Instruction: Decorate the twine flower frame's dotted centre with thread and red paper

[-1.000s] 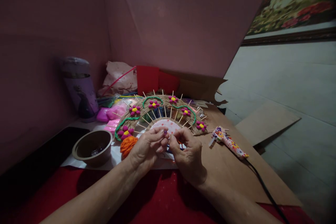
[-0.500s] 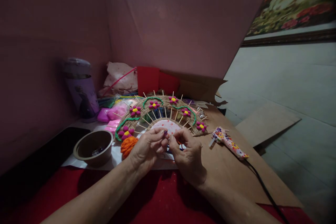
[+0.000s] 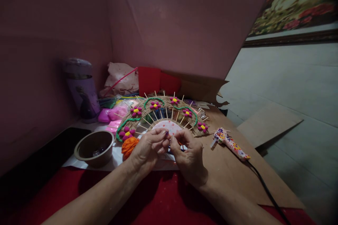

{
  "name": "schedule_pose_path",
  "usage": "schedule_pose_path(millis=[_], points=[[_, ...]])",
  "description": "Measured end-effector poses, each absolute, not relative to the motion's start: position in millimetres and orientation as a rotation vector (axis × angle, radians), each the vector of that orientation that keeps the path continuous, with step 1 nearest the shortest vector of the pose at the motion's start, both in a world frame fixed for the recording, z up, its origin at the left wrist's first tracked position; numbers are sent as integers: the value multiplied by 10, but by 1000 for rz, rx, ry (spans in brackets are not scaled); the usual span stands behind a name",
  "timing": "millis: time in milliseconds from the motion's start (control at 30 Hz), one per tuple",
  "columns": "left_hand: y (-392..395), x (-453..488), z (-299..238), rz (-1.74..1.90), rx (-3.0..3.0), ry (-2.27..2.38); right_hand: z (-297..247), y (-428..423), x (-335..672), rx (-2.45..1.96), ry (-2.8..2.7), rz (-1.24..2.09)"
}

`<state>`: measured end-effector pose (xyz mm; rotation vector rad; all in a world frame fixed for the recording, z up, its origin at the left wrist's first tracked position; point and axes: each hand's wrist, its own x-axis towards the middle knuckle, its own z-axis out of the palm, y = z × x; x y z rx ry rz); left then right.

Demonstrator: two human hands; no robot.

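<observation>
My left hand (image 3: 148,149) and my right hand (image 3: 188,153) meet fingertip to fingertip just in front of a woven fan-shaped craft piece (image 3: 161,114). Between the fingertips sits a tiny purple bit (image 3: 166,134), pinched mainly by my left hand. My right hand's fingers are curled and pressed together beside it; what they hold I cannot make out. The craft is twine wound over wooden sticks, with pink and yellow flowers and green cord. An orange lump (image 3: 129,145) lies by my left hand.
A brown bowl (image 3: 93,149) sits at the left, a purple tumbler (image 3: 82,89) behind it. Pink clay bags (image 3: 113,112) lie near the craft. A patterned glue gun (image 3: 229,143) with a black cord lies at the right on brown cardboard (image 3: 237,179). Pink board walls stand behind.
</observation>
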<state>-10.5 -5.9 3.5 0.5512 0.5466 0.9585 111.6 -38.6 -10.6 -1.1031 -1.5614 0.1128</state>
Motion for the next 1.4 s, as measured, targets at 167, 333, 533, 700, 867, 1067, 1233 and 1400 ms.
schedule_pose_path(millis=[167,333,533,700,867,1067,1233,1400], points=[[-76,-106,36,965,556,553,-120,-366,1113,-1096,-1543,108],[-59,-104,32,963,556,552,-116,-364,1112,-1090,-1544,122],[-59,-114,25,957,561,582,-112,-386,1113,-1081,-1540,141],[-60,-108,18,944,580,532,-118,-376,1107,-1083,-1542,117],[-53,-115,-3,942,585,518,-123,-378,1104,-1101,-1552,112],[-47,-125,-12,935,568,547,-125,-381,1108,-1101,-1560,116],[-54,-117,10,931,590,543,-115,-368,1114,-1107,-1564,137],[-62,-122,14,927,594,551,-103,-380,1108,-1099,-1568,156]])
